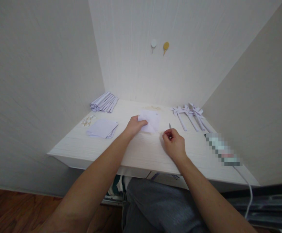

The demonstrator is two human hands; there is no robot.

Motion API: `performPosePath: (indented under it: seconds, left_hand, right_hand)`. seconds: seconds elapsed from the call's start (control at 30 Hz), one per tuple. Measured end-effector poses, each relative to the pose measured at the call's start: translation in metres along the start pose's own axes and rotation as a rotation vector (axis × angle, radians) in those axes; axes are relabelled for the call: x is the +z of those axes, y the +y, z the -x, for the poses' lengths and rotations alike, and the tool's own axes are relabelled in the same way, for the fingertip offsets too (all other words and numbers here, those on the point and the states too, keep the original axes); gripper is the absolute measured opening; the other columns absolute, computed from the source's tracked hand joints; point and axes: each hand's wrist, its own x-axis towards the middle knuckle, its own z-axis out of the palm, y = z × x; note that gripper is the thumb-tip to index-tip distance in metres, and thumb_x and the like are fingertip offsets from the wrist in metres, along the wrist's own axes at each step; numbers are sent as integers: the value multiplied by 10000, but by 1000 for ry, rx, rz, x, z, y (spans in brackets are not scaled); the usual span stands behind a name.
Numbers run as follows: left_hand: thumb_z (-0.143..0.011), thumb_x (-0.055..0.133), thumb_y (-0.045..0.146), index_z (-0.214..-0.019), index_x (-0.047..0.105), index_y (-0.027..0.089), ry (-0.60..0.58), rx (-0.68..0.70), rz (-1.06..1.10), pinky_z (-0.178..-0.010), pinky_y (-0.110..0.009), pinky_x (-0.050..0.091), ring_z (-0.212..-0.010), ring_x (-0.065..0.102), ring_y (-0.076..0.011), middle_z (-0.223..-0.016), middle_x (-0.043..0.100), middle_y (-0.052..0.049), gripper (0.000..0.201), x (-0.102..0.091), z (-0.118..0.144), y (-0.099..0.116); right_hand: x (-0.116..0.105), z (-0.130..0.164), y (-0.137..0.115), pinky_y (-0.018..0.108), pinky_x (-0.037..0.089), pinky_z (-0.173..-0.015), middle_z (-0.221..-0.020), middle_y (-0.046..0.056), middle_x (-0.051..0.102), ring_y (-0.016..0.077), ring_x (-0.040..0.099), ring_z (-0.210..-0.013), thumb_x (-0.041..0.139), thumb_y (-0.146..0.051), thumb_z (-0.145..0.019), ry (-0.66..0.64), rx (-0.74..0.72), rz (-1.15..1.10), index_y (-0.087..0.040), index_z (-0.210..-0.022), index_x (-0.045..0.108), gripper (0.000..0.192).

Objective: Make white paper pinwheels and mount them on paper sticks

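My left hand point(134, 127) grips a square sheet of pale paper point(153, 120) by its left side, thumb pressed on top. Crease lines run across the sheet, and its right part has a small dark mark. Just right of it, my right hand point(174, 142) is closed in a pinch low over the desk; what its fingertips hold is too small to make out. A thin grey pen-like thing point(170, 126) sticks out beyond the knuckles, and I cannot tell whether it is held or lies behind the hand.
On the white desk point(141, 155) lie rolled paper sticks point(104, 103), a paper stack point(102, 128) and small white-and-tan pieces point(88, 120) at left. Several paper pinwheels point(189, 113) lie at right, near a phone-like device point(222, 150) with a white cable point(250, 191). Walls enclose three sides.
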Motion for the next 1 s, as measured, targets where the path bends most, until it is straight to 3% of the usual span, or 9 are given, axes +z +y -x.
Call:
performPosePath:
  seconds: [0.2,0.33,0.5,0.6,0.67,0.87,1.0]
  left_hand:
    - [-606,736,244,-855,748,130,-25,31,-46,-700,-296,515,-728,697,-214,-848,788,-77,274,-1,-2,-2]
    - [-626,731,236,-854,747,116,-73,42,-103,-676,-297,510,-718,692,-220,-833,782,-84,258,0,6,5]
    - [-645,775,248,-1013,725,140,-238,132,-209,-688,-288,504,-792,680,-220,-903,764,-56,387,2,50,34]
    - [-725,757,284,-1023,683,157,-363,194,-280,-639,-277,493,-754,661,-204,-903,741,-47,332,5,81,55]
    - [-763,744,282,-1044,671,165,-435,191,-248,-624,-270,493,-750,663,-197,-906,731,-41,313,7,97,67]
    - [-749,789,273,-995,676,162,-473,178,-136,-586,-233,470,-687,614,-153,-828,689,-13,292,10,133,97]
    - [-691,829,310,-965,731,150,-397,190,-98,-606,-252,493,-689,631,-170,-825,720,-32,332,8,160,122]
  right_hand:
    - [0,2,-1,349,464,-688,-775,47,704,204,585,-667,592,-362,-820,18,41,-109,-196,-896,688,206]
    - [-16,-4,-9,374,499,-765,-853,77,728,232,635,-788,569,-388,-816,5,93,-213,-190,-909,742,278]
    - [-52,-6,-44,344,574,-679,-877,67,745,223,679,-797,667,-485,-803,-116,198,-376,-192,-1014,772,376]
    - [-66,3,-69,319,590,-585,-857,71,730,225,672,-783,763,-523,-759,-294,318,-499,-180,-912,755,376]
    - [-71,10,-82,300,579,-557,-839,60,727,210,667,-746,819,-486,-722,-332,364,-563,-172,-912,749,373]
    - [-95,26,-108,236,499,-560,-741,28,739,133,625,-620,859,-339,-726,-479,331,-807,-152,-855,781,241]
    - [-112,33,-131,237,493,-577,-752,23,752,131,628,-624,852,-317,-750,-487,250,-879,-159,-843,796,192]
